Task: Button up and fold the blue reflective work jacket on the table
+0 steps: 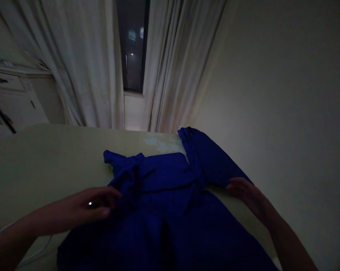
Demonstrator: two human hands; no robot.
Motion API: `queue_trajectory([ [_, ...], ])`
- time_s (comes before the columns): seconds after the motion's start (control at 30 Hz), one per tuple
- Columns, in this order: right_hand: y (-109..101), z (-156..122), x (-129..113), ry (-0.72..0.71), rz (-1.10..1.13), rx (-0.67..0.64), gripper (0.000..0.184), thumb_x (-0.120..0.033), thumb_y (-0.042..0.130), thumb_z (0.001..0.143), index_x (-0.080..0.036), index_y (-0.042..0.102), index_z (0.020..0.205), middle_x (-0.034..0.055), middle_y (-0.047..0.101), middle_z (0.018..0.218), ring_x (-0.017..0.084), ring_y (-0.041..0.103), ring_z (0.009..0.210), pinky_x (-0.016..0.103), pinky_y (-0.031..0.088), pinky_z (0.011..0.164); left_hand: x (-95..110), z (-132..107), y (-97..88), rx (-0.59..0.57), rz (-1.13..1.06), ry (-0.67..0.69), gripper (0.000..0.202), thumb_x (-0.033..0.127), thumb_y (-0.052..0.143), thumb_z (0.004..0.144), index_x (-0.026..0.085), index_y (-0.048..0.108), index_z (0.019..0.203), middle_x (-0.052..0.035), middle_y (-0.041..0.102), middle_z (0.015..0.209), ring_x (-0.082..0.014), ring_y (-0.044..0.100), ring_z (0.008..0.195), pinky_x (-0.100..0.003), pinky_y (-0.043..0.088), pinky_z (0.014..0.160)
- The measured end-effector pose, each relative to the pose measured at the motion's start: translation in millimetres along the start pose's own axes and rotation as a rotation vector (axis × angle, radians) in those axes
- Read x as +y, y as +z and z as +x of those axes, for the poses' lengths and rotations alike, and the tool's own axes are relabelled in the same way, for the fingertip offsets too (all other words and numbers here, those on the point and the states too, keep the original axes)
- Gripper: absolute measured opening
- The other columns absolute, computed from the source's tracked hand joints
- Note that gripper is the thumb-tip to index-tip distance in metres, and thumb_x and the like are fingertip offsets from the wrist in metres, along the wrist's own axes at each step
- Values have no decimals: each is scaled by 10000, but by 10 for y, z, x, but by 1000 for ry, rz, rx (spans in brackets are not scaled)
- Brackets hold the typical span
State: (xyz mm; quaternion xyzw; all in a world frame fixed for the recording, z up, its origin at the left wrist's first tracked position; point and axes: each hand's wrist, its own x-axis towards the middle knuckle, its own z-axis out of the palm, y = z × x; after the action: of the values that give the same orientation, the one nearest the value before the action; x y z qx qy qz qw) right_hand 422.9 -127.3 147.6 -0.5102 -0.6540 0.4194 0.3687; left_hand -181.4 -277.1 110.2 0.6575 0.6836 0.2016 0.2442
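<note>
The royal-blue long-sleeved garment (164, 210) lies spread on a pale counter (45, 162), its lower part running out of view at 6 o'clock. The left hand (85, 205), wearing a shiny ring (90, 204), rests at 9 o'clock on the bunched cloth. Its fingers are curled close together, but whether the grip is clamped on the fabric cannot be told. The right hand (242, 190) sits at 3 o'clock, its grip open, with fingers spread lightly on the lower edge of the sleeve (212, 162). That sleeve reaches toward 1 o'clock, and its cuff lies at the counter's far edge. A second, crumpled sleeve end (121, 163) points toward 10 o'clock.

Bare counter stretches wide at 9 o'clock, while only a narrow strip remains at 3 o'clock beside the wall (285, 94). A pale stain (158, 143) marks the far edge at 12 o'clock. A white cable (35, 254) lies at 7 o'clock. Beyond, curtains (93, 64) frame a dark window (132, 45), with white cabinet drawers (8, 98) at 10 o'clock.
</note>
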Motion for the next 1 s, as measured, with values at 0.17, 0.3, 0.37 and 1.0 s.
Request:
queue_trajectory([
  [0.17,1214,404,-260,-175,-311,-398,570,-624,695,913,-252,697,1345,132,673,1401,333,621,1306,506,437,1163,776,695,468,179,388,282,367,427,536,965,212,720,1200,-135,695,1223,-340,619,1122,-478,491,1007],
  [0.3,1972,607,-88,-267,-646,-504,794,-667,707,900,-343,483,1589,126,366,1703,399,308,1573,614,249,1253,759,666,592,80,643,301,520,100,517,874,225,676,1353,-156,662,1353,-368,620,1219,-536,481,1030],
  [0.37,2122,729,-27,-255,-788,-485,740,-670,653,940,-353,484,1587,148,355,1705,428,260,1587,676,232,1224,584,518,506,-46,684,62,477,142,584,847,186,709,1305,-188,700,1247,-415,680,1112,-561,538,919],
  [1.0,2590,1520,-404,-302,-905,-402,345,-160,500,967,-242,777,1156,69,798,1126,248,729,1049,328,505,901,69,1255,868,96,438,45,942,677,551,928,99,351,1644,-222,404,1658,-465,337,1539,-625,276,1236],
])
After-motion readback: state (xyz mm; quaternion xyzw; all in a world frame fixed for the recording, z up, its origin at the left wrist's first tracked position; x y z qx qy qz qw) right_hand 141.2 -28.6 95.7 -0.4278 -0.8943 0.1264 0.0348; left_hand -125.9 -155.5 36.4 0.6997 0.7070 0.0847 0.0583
